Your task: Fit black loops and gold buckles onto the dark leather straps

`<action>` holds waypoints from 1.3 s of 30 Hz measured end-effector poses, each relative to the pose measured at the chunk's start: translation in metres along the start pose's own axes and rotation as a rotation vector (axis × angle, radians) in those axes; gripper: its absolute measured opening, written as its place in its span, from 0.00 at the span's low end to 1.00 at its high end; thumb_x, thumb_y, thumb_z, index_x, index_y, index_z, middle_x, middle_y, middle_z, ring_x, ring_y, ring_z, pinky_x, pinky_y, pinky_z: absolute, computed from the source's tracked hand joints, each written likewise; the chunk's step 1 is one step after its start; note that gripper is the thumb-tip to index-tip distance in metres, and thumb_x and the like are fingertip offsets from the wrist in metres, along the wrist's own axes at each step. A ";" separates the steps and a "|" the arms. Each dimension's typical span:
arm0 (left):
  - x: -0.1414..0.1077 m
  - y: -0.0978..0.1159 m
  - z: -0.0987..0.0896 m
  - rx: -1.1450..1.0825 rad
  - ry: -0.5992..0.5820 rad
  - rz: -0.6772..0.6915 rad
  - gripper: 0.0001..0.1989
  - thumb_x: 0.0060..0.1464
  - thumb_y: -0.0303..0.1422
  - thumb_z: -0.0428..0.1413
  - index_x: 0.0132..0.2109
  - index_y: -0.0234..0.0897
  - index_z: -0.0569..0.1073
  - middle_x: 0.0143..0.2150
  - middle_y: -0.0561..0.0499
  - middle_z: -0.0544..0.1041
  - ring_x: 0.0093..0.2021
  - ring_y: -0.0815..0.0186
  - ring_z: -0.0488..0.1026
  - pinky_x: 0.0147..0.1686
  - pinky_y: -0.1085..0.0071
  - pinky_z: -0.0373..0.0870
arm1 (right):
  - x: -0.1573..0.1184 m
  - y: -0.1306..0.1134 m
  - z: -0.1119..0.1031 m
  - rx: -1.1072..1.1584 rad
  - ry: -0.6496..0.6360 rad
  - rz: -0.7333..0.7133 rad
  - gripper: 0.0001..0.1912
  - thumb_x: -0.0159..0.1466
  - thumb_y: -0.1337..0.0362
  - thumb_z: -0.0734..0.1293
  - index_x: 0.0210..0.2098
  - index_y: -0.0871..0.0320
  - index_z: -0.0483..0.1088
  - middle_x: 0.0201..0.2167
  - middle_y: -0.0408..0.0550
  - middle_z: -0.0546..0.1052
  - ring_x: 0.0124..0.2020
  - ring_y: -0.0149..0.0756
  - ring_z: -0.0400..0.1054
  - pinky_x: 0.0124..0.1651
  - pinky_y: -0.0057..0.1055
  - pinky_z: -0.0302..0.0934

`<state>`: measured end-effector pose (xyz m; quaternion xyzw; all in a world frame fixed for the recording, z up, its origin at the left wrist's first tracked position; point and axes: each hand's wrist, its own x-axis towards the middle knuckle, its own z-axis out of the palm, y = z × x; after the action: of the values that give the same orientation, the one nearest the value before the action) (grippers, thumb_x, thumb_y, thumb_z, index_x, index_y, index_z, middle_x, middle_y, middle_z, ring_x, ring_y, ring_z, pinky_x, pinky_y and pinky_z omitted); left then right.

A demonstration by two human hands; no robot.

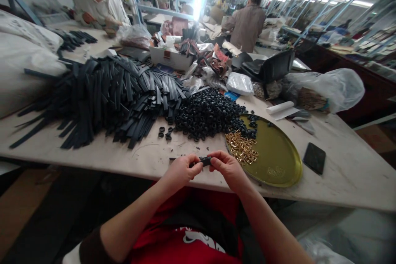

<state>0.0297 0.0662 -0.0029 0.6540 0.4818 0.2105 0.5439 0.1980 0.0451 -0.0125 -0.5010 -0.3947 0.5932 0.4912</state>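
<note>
Near the table's front edge, my left hand (185, 168) and my right hand (227, 168) pinch a small black strap piece (205, 160) between them, one at each end. A thin part of it sticks out to the left behind my left fingers. Just beyond lies a heap of small black loops (207, 113). Gold metal buckles (243, 147) are piled on the left side of a round yellow-green tray (275, 152), close to my right hand. Long black strips (105, 95) make a large pile to the left.
A black phone (314, 158) lies right of the tray on the table (349, 165). White sacks (24, 62) stand at the left. Plastic bags, scraps and a white box (170, 59) fill the back. A person sits at the back left; another stands beyond the table.
</note>
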 end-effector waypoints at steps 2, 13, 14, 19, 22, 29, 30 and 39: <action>-0.004 0.001 0.000 0.008 0.018 0.019 0.12 0.49 0.39 0.49 0.28 0.34 0.69 0.18 0.59 0.60 0.18 0.74 0.56 0.18 0.77 0.50 | -0.002 0.002 0.000 0.001 -0.018 0.039 0.11 0.50 0.58 0.71 0.30 0.58 0.73 0.20 0.41 0.72 0.22 0.27 0.64 0.28 0.27 0.59; -0.008 -0.003 0.009 0.064 0.149 0.108 0.14 0.53 0.38 0.46 0.31 0.35 0.72 0.22 0.56 0.66 0.23 0.72 0.60 0.24 0.76 0.54 | 0.000 0.021 0.013 0.454 0.118 0.221 0.14 0.44 0.60 0.75 0.27 0.57 0.70 0.23 0.38 0.72 0.20 0.21 0.63 0.27 0.22 0.61; -0.006 -0.004 0.009 0.063 0.145 0.101 0.14 0.53 0.38 0.46 0.31 0.35 0.72 0.22 0.56 0.66 0.23 0.72 0.61 0.24 0.76 0.54 | 0.000 0.022 0.013 0.431 0.130 0.199 0.14 0.45 0.59 0.74 0.27 0.57 0.69 0.22 0.37 0.72 0.20 0.22 0.63 0.27 0.22 0.61; -0.001 -0.009 0.007 0.082 0.136 0.072 0.14 0.54 0.39 0.46 0.31 0.35 0.71 0.23 0.56 0.67 0.23 0.72 0.62 0.24 0.76 0.55 | 0.003 0.027 0.012 0.337 0.102 0.198 0.13 0.48 0.57 0.72 0.26 0.59 0.68 0.22 0.39 0.71 0.23 0.24 0.64 0.30 0.24 0.60; 0.003 -0.011 0.006 0.120 0.091 0.085 0.14 0.54 0.39 0.46 0.31 0.35 0.71 0.23 0.56 0.68 0.24 0.71 0.62 0.25 0.75 0.55 | 0.003 0.030 0.011 0.382 0.070 0.224 0.12 0.48 0.58 0.72 0.26 0.59 0.68 0.23 0.38 0.71 0.24 0.23 0.63 0.30 0.23 0.58; 0.007 -0.017 0.006 0.043 0.004 0.095 0.09 0.53 0.34 0.48 0.36 0.35 0.69 0.28 0.54 0.72 0.28 0.70 0.66 0.29 0.75 0.61 | 0.002 0.033 0.011 0.358 0.013 0.273 0.12 0.48 0.60 0.72 0.29 0.57 0.70 0.25 0.39 0.71 0.24 0.24 0.61 0.31 0.25 0.55; 0.005 -0.017 0.006 0.005 0.005 0.104 0.08 0.52 0.32 0.48 0.39 0.35 0.68 0.30 0.53 0.72 0.29 0.69 0.68 0.31 0.74 0.62 | 0.002 0.032 0.012 0.304 0.031 0.241 0.11 0.49 0.59 0.72 0.28 0.58 0.70 0.24 0.39 0.71 0.23 0.24 0.60 0.30 0.25 0.54; -0.010 -0.018 0.000 -0.150 0.030 0.081 0.07 0.53 0.31 0.48 0.41 0.35 0.63 0.28 0.54 0.72 0.30 0.69 0.70 0.31 0.73 0.64 | -0.015 0.024 0.026 0.163 0.018 0.062 0.18 0.56 0.48 0.63 0.29 0.58 0.70 0.22 0.42 0.69 0.25 0.29 0.60 0.31 0.29 0.55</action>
<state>0.0183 0.0566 -0.0166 0.6274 0.4456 0.2775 0.5752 0.1682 0.0257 -0.0272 -0.4767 -0.3250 0.6338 0.5151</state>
